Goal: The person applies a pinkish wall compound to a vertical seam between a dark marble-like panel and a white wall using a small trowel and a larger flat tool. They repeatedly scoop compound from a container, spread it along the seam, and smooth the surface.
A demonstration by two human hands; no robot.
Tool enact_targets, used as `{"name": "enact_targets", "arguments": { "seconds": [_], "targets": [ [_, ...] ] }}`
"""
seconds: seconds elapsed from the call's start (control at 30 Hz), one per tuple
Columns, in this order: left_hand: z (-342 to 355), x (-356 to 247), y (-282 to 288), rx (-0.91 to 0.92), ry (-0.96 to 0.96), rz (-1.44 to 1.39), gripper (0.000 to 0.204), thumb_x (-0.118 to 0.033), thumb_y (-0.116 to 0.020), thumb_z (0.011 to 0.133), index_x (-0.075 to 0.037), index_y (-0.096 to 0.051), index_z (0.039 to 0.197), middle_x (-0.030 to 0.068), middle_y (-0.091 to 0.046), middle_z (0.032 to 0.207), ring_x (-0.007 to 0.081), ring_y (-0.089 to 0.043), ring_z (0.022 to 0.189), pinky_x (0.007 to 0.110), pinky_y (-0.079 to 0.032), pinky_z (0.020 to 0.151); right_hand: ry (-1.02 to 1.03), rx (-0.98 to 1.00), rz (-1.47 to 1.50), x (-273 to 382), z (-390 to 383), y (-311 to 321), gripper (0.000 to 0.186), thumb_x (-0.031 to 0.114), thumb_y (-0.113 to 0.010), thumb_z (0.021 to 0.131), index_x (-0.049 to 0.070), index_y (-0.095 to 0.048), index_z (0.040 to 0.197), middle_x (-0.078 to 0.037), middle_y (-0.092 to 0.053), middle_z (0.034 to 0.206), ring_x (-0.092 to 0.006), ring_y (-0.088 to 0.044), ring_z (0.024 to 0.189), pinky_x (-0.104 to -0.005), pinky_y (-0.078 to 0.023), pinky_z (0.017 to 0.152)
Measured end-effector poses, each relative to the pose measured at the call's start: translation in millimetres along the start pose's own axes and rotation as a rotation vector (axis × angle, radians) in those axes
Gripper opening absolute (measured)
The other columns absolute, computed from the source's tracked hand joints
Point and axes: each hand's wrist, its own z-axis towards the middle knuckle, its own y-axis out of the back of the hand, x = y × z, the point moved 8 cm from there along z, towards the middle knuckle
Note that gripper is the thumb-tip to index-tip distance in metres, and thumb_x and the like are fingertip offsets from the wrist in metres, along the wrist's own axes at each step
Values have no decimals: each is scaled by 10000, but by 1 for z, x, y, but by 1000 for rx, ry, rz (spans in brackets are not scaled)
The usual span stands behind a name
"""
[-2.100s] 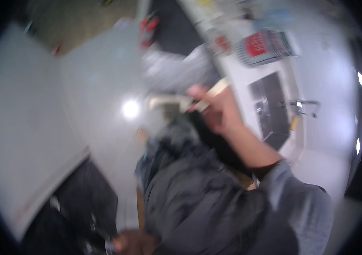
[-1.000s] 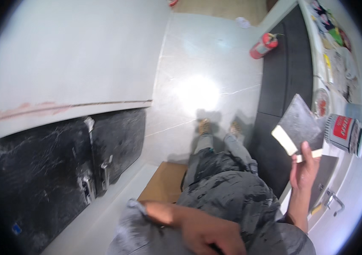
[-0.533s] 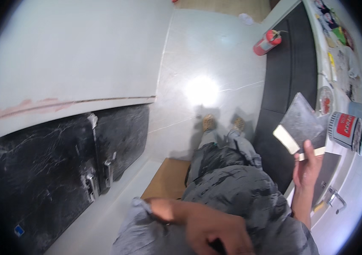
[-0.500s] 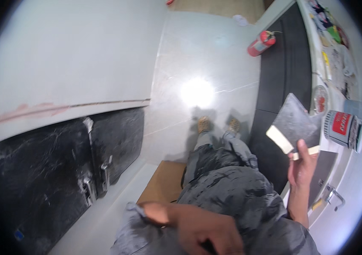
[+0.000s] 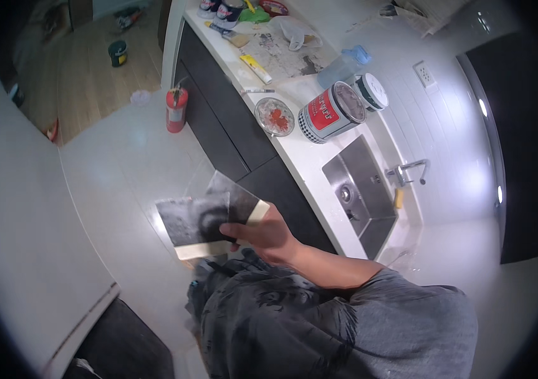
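My right hand [image 5: 267, 234] is closed around the handle edges of two broad putty scrapers, the thumb lying across them. The nearer scraper [image 5: 187, 221] has a smeared grey blade and a cream handle strip along its lower edge. Behind it, the second scraper [image 5: 229, 188] fans out up and to the right, partly covered by the first; its cream strip shows beside my fingers. Both are held in the air in front of my body, above the floor and left of the dark cabinet fronts [image 5: 259, 180]. My left hand is out of view.
On the white counter [image 5: 300, 167] to the right stand a large can with a red label [image 5: 329, 114], a white-lidded tub [image 5: 373, 91] and a bowl with red paste [image 5: 275, 118]. A steel sink [image 5: 360, 183] is nearer. A red fire extinguisher [image 5: 176, 110] stands on the floor.
The view has swung right toward the counter and sink. My right hand has brought the two scrapers from the counter side to in front of my body. My left hand has left the view.
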Motion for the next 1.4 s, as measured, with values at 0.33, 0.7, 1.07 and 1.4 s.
{"name": "enact_targets", "arguments": {
  "seconds": [0.33,0.7,1.07,1.4],
  "targets": [
    [72,0,-44,-95,267,-104,205,-131,-731,1026,2,-633,1148,64,-692,1056,156,-686,897,304,-572,766,227,-194,140,48,-21,58,253,57,-803,929,-4,-716,1158,-54,-750,1017,-128,-716,835,-289,-606,675],
    [212,-5,-146,-18,76,-225,135,-109,-629,1043,-74,-591,1168,27,-675,1069,119,-657,974,313,-545,891,472,-398,124,143,37,171,389,125,-669,1060,-46,-634,1408,-61,-724,1222,-123,-659,1106,-308,-544,972],
    [275,-8,-246,99,-335,307,252,-256,-620,1074,-34,-512,1026,-21,-504,887,84,-462,821,257,-391,755,362,-82,98,166,97,192,309,112,-711,1027,-42,-713,1295,-54,-757,1171,-101,-661,1077,-297,-536,962],
    [341,34,-263,443,210,293,299,-213,-642,1078,26,-575,1244,105,-704,1054,195,-731,840,334,-601,589,672,-567,157,204,87,239,400,70,-658,1053,-44,-623,1435,-52,-732,1192,-103,-658,1060,-292,-536,951]
  ]
}}
